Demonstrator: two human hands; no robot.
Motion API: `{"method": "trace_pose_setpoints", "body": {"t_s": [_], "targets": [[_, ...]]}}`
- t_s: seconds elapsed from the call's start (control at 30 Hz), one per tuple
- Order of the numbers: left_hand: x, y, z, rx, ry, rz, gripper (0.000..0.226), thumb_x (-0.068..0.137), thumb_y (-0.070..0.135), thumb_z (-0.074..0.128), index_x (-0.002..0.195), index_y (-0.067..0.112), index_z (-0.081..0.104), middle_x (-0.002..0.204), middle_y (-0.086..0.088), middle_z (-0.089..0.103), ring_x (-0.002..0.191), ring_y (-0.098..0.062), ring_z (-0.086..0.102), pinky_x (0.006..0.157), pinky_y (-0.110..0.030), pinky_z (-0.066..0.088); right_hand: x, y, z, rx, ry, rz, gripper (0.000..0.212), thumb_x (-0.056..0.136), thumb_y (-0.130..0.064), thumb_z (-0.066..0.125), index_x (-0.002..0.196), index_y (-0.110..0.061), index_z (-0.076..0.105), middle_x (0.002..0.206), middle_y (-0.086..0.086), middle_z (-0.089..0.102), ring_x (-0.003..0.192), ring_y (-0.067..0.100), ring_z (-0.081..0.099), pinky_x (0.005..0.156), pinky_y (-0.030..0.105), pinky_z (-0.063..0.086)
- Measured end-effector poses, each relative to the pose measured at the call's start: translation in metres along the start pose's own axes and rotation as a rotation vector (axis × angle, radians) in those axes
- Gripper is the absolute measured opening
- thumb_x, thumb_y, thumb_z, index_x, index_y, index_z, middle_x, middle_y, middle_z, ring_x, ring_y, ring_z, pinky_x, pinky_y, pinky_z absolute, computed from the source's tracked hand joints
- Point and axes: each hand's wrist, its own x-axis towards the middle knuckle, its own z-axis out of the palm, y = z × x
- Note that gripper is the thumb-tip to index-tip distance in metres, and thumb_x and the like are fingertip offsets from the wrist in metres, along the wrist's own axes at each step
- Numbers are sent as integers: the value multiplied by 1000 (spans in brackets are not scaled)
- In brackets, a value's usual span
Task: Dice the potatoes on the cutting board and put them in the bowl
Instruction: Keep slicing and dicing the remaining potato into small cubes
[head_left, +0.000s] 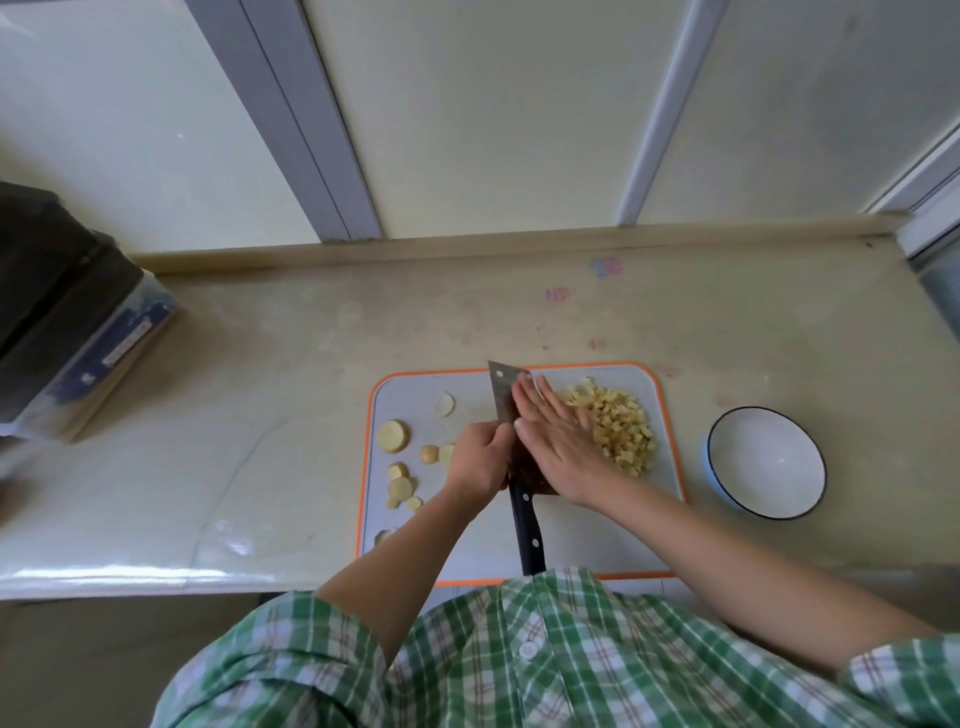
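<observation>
Off the cutting board's (571, 545) right edge the bowl (766, 462) sits empty, with the diced potato (618, 431) heaped just inside that edge. The left hand (478, 457) grips the cleaver (501, 395) while the right hand (556, 441) lies flat-fingered on its blade. A slip might nick that palm or scatter dice. Slices (393, 434) wait near the left edge.

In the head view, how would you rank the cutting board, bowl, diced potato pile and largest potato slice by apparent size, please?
1. Cutting board
2. Bowl
3. Diced potato pile, partly hidden by the right hand
4. Largest potato slice
</observation>
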Motion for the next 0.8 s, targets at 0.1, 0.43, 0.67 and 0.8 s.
{"method": "trace_pose_setpoints", "body": {"t_s": [0.1,0.43,0.67,0.8], "targets": [[2,-1,-3,27,16,13,28,82,22,42,58,8,45,50,-8,45,43,-17,36,45,-24,29,5,5,4,-26,-11,77,57,103,-44,9,155,-22,4,161,-12,-5,144,1,-16,117,37,-3],[-5,-2,-13,155,33,70,30,89,20,43,61,8,42,58,-6,40,56,-15,34,54,-28,29,18,-5,-3,-25,17,78,58,102,-46,7,155,-21,8,161,-12,2,146,5,-12,114,35,-1],[0,-5,-20,230,231,25,34,90,13,43,59,13,28,55,-2,28,55,-16,26,53,-30,20,-3,10,3,-106,243,16,72,88,-54,16,146,-17,36,146,1,42,135,20,33,106,41,27],[5,-8,-15,314,238,-19,33,89,19,44,58,7,43,53,-13,50,51,-24,48,52,-34,35,-22,-14,6,297,22,-12,45,93,-26,49,137,-28,42,81,-2,56,72,15,54,66,34,42]]}}
